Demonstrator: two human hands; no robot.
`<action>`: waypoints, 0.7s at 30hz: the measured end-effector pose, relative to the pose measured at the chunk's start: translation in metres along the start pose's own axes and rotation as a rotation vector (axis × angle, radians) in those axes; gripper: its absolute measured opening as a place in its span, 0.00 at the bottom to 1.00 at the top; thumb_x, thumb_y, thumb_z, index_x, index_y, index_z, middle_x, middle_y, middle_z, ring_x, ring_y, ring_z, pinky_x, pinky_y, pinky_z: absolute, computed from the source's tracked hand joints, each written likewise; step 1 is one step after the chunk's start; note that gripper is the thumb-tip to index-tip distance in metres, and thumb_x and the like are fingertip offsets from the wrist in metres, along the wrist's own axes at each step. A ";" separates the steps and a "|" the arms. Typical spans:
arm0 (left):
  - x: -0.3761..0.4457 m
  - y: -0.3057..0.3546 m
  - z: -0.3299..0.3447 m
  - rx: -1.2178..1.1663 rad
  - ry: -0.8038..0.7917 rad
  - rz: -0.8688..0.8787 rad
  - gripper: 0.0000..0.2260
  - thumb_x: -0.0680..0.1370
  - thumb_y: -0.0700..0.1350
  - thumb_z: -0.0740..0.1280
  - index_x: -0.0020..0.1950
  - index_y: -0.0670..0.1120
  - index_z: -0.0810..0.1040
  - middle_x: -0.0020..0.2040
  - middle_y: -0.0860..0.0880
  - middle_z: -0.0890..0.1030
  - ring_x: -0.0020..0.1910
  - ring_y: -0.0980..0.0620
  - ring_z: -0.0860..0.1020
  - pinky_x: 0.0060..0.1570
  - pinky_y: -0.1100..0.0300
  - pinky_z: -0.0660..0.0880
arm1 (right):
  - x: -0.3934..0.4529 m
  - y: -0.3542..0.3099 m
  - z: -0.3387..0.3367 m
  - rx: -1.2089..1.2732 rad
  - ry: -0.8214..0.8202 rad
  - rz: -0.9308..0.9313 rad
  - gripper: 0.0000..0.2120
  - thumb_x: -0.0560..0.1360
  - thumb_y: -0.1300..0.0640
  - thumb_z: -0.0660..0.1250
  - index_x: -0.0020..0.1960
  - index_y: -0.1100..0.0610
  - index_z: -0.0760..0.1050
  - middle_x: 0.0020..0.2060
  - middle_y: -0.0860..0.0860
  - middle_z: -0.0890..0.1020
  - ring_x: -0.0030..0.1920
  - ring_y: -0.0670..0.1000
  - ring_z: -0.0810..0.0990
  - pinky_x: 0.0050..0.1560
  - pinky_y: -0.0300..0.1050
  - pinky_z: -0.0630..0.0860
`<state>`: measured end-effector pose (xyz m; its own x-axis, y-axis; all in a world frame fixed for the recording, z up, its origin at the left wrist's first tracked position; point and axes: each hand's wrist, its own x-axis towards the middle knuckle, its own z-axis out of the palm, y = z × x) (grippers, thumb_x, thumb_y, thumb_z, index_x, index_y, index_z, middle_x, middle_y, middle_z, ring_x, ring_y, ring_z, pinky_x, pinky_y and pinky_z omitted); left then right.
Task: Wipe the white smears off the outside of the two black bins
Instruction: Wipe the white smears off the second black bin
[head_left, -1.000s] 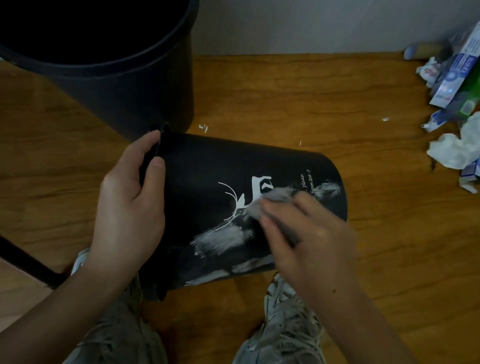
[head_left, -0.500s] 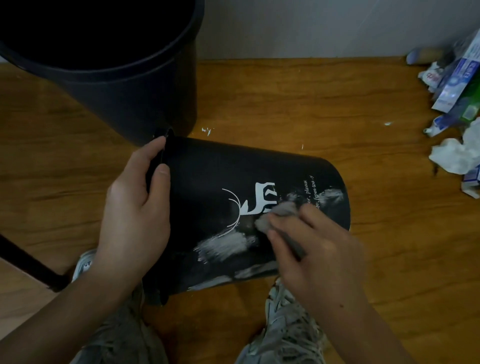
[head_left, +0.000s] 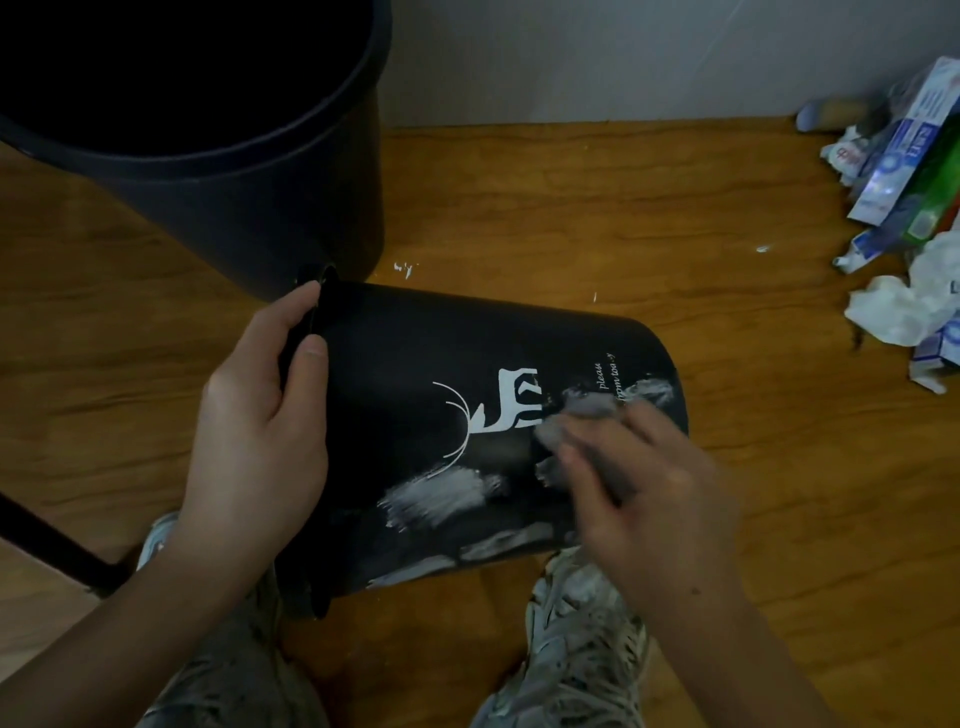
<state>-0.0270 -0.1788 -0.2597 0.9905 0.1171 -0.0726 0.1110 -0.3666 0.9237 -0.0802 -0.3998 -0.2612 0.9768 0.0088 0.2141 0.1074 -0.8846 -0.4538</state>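
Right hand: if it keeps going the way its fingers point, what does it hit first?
Probably the white deer print: the right hand, pressing a grey cloth to the lying bin, points up-left along its wall.

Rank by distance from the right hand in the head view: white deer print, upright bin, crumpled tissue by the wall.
From the right hand:
1. White deer print, just left of its fingertips on the tipped bin.
2. Crumpled tissue, far right on the floor.
3. Upright bin, top left.

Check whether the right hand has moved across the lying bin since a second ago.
Yes. The right hand and its cloth slid rightward off the deer print, toward the base of the bin.
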 end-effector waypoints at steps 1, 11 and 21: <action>-0.001 0.000 0.000 0.005 0.000 0.004 0.15 0.83 0.40 0.56 0.69 0.48 0.70 0.38 0.75 0.76 0.40 0.75 0.75 0.37 0.79 0.69 | 0.000 0.007 -0.004 -0.023 0.013 0.045 0.12 0.74 0.52 0.63 0.49 0.54 0.83 0.41 0.45 0.78 0.38 0.38 0.69 0.36 0.21 0.62; -0.006 -0.003 0.002 0.019 0.031 0.043 0.15 0.83 0.39 0.57 0.69 0.45 0.71 0.46 0.71 0.75 0.49 0.75 0.74 0.45 0.80 0.68 | 0.016 -0.012 0.011 0.019 -0.015 -0.039 0.09 0.78 0.53 0.64 0.54 0.52 0.82 0.42 0.46 0.79 0.36 0.40 0.72 0.35 0.25 0.65; -0.008 -0.002 0.000 0.045 0.025 0.036 0.15 0.83 0.39 0.56 0.69 0.46 0.71 0.48 0.73 0.74 0.50 0.79 0.72 0.46 0.82 0.67 | 0.021 -0.019 0.009 -0.005 -0.075 -0.041 0.08 0.78 0.54 0.65 0.52 0.53 0.82 0.42 0.46 0.79 0.37 0.39 0.70 0.36 0.25 0.62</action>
<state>-0.0347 -0.1792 -0.2611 0.9916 0.1258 -0.0292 0.0790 -0.4120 0.9078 -0.0600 -0.3782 -0.2557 0.9828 0.0794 0.1669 0.1465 -0.8852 -0.4415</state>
